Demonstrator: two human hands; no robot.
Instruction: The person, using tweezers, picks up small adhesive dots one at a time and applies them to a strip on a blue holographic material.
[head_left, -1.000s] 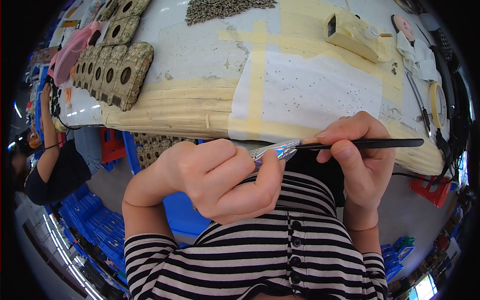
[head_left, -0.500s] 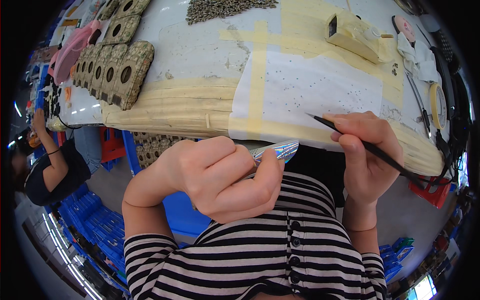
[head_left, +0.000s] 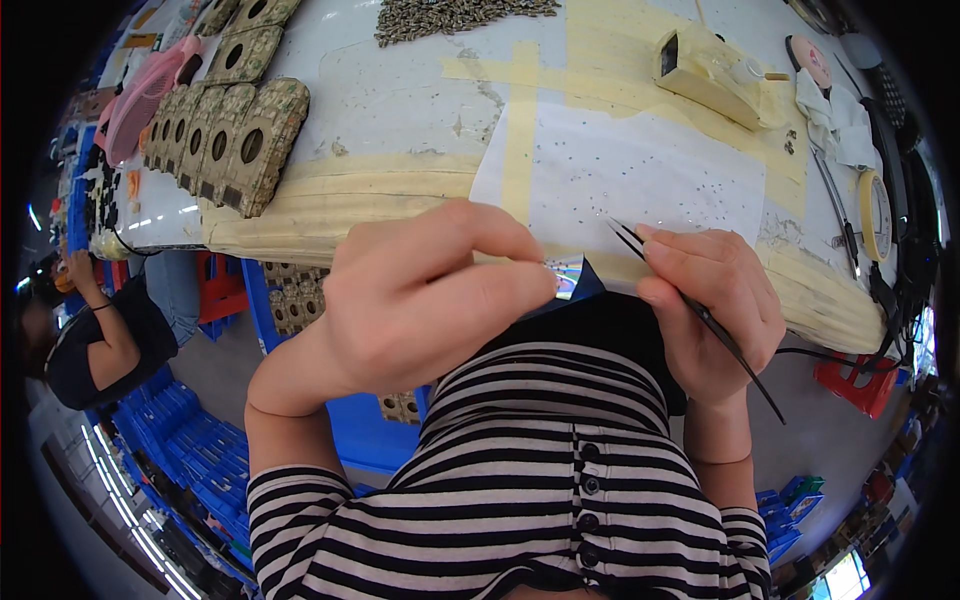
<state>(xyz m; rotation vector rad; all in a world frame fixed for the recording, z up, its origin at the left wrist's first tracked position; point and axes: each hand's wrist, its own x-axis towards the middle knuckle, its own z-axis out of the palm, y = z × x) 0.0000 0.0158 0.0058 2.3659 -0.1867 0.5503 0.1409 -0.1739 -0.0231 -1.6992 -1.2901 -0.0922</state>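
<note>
My left hand (head_left: 430, 300) is closed, its thumb and forefinger pinching a small shiny iridescent piece with a dark blue pointed corner (head_left: 587, 279); most of it is hidden behind the fingers. Black tweezers (head_left: 718, 328) rest between the thumb and fingers of my right hand (head_left: 715, 285), tips pointing up and left. Those tips stand slightly apart over the near part of a white sheet (head_left: 600, 140) scattered with tiny dark specks. Whether anything sits between the tips is too small to tell.
Camouflage-patterned cases with round holes (head_left: 225, 145) stand in a row at left, near a pink fan (head_left: 140, 105). A pile of small metal parts (head_left: 455, 18) lies at the far side. Right: a taped box (head_left: 715, 75), a tape roll (head_left: 875, 215). A person (head_left: 110, 335) works at far left.
My left hand has risen and turned, so the shiny piece now shows a dark face. My right hand has shifted slightly left and down, and the tweezers' tips now look parted.
</note>
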